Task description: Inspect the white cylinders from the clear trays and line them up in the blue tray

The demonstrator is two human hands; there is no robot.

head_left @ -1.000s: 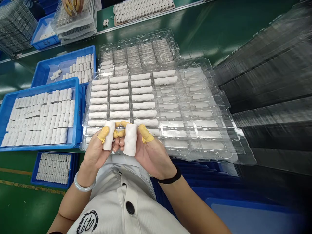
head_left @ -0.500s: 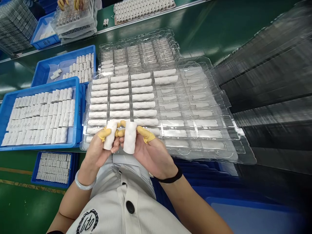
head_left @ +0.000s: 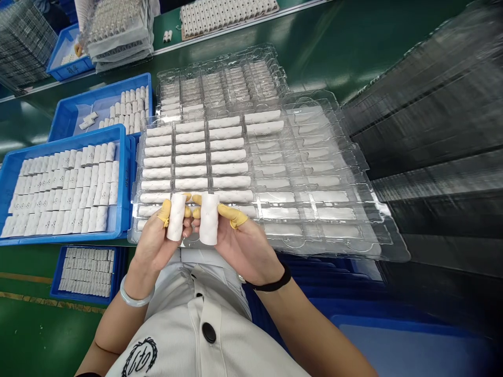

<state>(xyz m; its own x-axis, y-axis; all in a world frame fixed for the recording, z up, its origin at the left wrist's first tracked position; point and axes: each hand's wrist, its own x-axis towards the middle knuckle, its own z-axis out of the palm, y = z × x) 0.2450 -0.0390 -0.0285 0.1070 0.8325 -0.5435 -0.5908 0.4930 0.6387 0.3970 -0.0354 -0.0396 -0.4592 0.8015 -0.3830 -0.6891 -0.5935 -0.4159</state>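
Note:
Yellow finger cots cover the fingertips of both hands. My left hand (head_left: 154, 238) is closed on a white cylindrical piece (head_left: 176, 217) with a slightly bumpy surface, held nearly upright. Beside it, my right hand (head_left: 245, 246) grips a second white cylinder (head_left: 209, 220) of the same kind between thumb and fingers. A small gap separates the two pieces. Both hands are over the near edge of a clear plastic tray (head_left: 275, 230). White cylinders lie in its left columns, and two more are at the top of the fourth column.
Left of the tray stands a blue bin (head_left: 124, 183) of white cylinders, with another blue bin (head_left: 148, 84) behind it. A lower blue bin (head_left: 55, 288) sits below. More clear trays (head_left: 271, 57) lie beyond. A co-worker's hand (head_left: 78, 50) is at a far blue bin (head_left: 58, 70).
The cylinder in my left hand has turned more upright, and my left thumb has shifted along its side. The co-worker's hands have left the far tray stack; one is now at the bin.

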